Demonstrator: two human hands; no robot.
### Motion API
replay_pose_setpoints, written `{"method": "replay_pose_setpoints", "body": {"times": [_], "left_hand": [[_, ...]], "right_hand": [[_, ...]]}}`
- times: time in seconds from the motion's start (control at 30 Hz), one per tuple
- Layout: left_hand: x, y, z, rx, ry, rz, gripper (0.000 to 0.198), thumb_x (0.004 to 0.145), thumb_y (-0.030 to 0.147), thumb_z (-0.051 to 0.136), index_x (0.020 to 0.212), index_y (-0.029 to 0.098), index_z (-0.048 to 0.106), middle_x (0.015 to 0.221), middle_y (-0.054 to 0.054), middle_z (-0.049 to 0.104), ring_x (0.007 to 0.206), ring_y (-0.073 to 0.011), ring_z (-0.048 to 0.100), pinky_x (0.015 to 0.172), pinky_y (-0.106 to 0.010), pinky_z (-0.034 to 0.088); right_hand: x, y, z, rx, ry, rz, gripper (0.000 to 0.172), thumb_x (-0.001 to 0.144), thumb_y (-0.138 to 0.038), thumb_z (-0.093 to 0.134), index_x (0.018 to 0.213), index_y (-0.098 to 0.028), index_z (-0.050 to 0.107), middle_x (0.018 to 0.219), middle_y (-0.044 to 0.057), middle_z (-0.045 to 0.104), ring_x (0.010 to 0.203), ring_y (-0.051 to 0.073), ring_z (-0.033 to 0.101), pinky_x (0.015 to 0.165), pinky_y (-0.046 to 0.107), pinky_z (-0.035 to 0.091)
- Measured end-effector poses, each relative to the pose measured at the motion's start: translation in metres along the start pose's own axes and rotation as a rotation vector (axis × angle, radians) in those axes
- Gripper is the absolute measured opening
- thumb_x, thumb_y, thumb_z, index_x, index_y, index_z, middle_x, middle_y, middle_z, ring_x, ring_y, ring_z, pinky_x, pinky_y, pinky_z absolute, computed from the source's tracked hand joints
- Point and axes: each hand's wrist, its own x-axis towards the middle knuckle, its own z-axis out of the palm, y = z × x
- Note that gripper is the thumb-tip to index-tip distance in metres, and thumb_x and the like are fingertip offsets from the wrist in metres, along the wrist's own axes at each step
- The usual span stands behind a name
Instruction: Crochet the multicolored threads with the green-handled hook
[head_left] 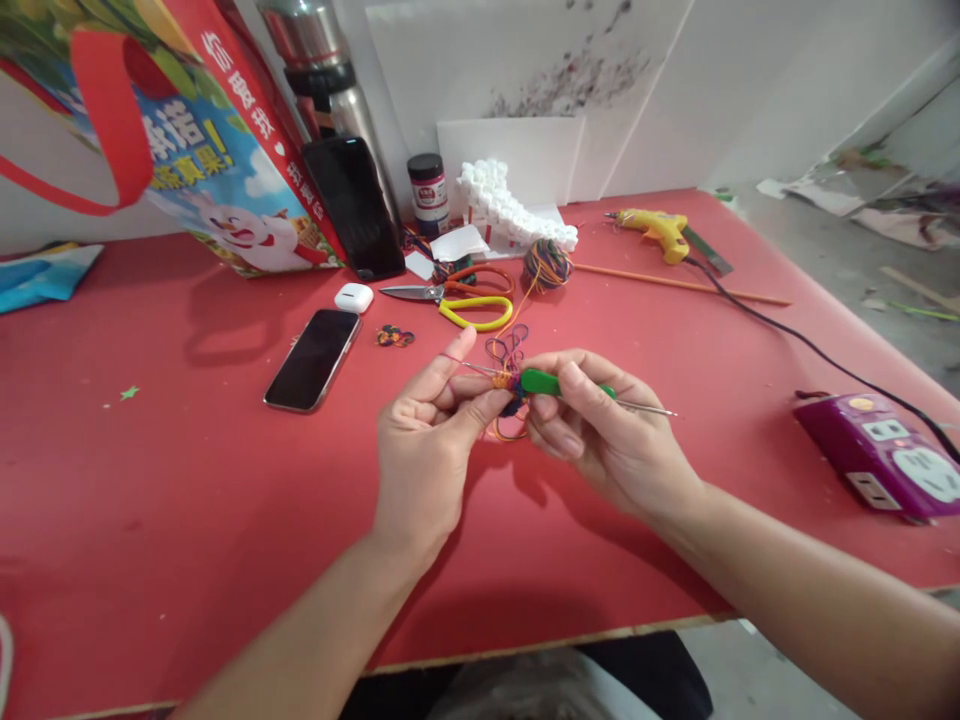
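Observation:
Between thumb and fingers, my left hand (429,432) pinches a small multicoloured crochet piece (512,392), orange and dark blue where it shows. Its index finger is raised with yarn running over it. My right hand (611,425) grips a crochet hook (568,385) by its green handle; one metal end points right, and the other end meets the crochet piece. Loose yarn loops (508,343) lie just beyond the fingers. A strand leads back to a multicoloured yarn ball (547,266). My fingers partly cover the crochet piece.
On the red table (225,540) lie scissors (457,300), a phone (313,360), a white earbud case (354,297) and a small crocheted piece (395,336). A yellow glue gun (652,232) and a purple power strip (885,455) are right. A gift bag (240,200) stands back left.

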Motion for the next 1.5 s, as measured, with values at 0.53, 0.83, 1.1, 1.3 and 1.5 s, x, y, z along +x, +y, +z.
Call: {"method": "replay_pose_setpoints", "body": {"times": [0.53, 0.83, 1.1, 1.3, 1.5], "left_hand": [[0.007, 0.004, -0.005, 0.022, -0.047, -0.052, 0.052, 0.07, 0.019, 0.101, 0.119, 0.025, 0.087, 0.077, 0.004, 0.081, 0.073, -0.0097, 0.075, 0.076, -0.02, 0.063], [0.006, 0.008, -0.006, 0.06, -0.039, -0.022, 0.058, 0.071, 0.017, 0.099, 0.127, 0.025, 0.085, 0.073, 0.006, 0.073, 0.071, -0.0068, 0.07, 0.076, -0.016, 0.061], [0.002, 0.005, -0.01, 0.125, -0.084, 0.039, 0.061, 0.076, 0.022, 0.099, 0.135, 0.028, 0.082, 0.078, 0.006, 0.072, 0.074, -0.0077, 0.07, 0.075, -0.016, 0.061], [0.002, 0.004, -0.01, 0.155, -0.095, 0.065, 0.061, 0.078, 0.022, 0.097, 0.137, 0.031, 0.081, 0.078, 0.006, 0.07, 0.075, -0.0083, 0.071, 0.079, -0.018, 0.062], [0.001, 0.004, -0.009, 0.179, -0.095, 0.086, 0.062, 0.08, 0.023, 0.097, 0.139, 0.03, 0.079, 0.079, 0.006, 0.073, 0.075, -0.0088, 0.072, 0.079, -0.018, 0.063]], "right_hand": [[0.003, 0.0, -0.009, -0.057, -0.073, 0.045, 0.027, 0.09, -0.039, 0.09, 0.107, -0.021, 0.081, 0.07, -0.003, 0.07, 0.05, 0.007, 0.046, 0.052, 0.027, 0.043], [-0.001, -0.004, -0.018, -0.478, -0.134, -0.223, 0.024, 0.103, -0.041, 0.076, 0.117, -0.024, 0.084, 0.081, 0.003, 0.073, 0.055, 0.011, 0.055, 0.054, 0.03, 0.048], [-0.003, -0.002, -0.021, -0.547, -0.173, -0.292, 0.021, 0.107, -0.041, 0.07, 0.117, -0.025, 0.081, 0.081, 0.002, 0.073, 0.057, 0.011, 0.057, 0.053, 0.027, 0.049], [-0.005, 0.0, -0.021, -0.462, -0.16, -0.242, 0.023, 0.107, -0.043, 0.07, 0.115, -0.024, 0.077, 0.079, 0.003, 0.072, 0.055, 0.011, 0.053, 0.049, 0.026, 0.045], [-0.005, -0.002, -0.019, -0.46, -0.152, -0.221, 0.026, 0.106, -0.046, 0.07, 0.116, -0.023, 0.077, 0.079, 0.003, 0.071, 0.055, 0.012, 0.053, 0.05, 0.027, 0.046]]}}
